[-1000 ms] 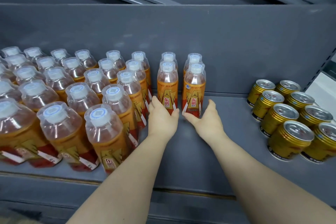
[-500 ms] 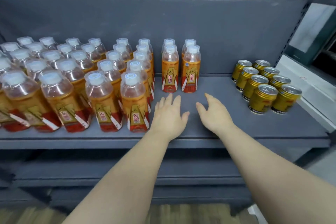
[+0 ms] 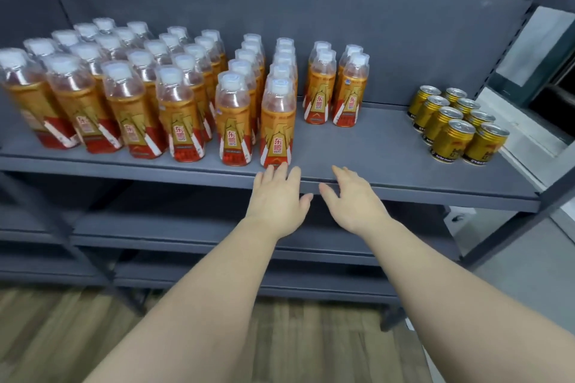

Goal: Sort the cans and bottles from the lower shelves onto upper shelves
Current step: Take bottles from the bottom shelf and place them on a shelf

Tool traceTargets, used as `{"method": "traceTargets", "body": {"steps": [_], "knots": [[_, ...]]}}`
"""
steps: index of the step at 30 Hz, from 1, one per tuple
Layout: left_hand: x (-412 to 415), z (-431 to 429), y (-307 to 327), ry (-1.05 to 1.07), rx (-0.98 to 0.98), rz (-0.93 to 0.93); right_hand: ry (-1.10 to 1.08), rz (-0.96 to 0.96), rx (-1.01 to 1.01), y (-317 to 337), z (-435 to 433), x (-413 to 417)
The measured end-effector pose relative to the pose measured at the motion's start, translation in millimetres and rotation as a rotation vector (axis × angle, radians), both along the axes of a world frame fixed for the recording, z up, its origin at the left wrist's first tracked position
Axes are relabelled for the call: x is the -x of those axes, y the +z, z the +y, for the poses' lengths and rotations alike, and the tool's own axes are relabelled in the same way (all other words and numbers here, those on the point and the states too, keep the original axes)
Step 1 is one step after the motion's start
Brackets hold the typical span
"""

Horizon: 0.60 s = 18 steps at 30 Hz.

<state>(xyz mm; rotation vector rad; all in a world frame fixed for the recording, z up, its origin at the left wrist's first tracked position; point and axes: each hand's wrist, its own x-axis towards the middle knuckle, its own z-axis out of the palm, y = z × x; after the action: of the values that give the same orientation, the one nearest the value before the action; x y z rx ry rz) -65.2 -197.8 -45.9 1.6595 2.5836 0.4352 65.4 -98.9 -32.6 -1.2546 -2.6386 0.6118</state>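
My left hand (image 3: pixel 277 202) and right hand (image 3: pixel 354 200) hover empty, fingers loosely spread. Risk: left fingertips (image 3: pixel 282 172) nudge the nearest orange plastic bottle (image 3: pixel 278 124), toppling it off the grey metal shelf (image 3: pixel 389 149).

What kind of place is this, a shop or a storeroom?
Likely a shop or stockroom; I cannot tell which. The grey metal shelving holds rows of identical orange drink bottles and a block of gold cans.

Both hands have drawn back from the two front bottles (image 3: pixel 333 96): the left hand (image 3: pixel 277 202) and right hand (image 3: pixel 354 199) now hover empty at the shelf (image 3: pixel 404 171) edge.
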Motion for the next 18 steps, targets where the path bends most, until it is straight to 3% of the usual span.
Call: {"method": "traceTargets", "body": {"steps": [18], "knots": [[69, -182, -14, 0.644, 0.003, -0.078, 0.651, -0.144, 0.078, -26, -122, 134]]}}
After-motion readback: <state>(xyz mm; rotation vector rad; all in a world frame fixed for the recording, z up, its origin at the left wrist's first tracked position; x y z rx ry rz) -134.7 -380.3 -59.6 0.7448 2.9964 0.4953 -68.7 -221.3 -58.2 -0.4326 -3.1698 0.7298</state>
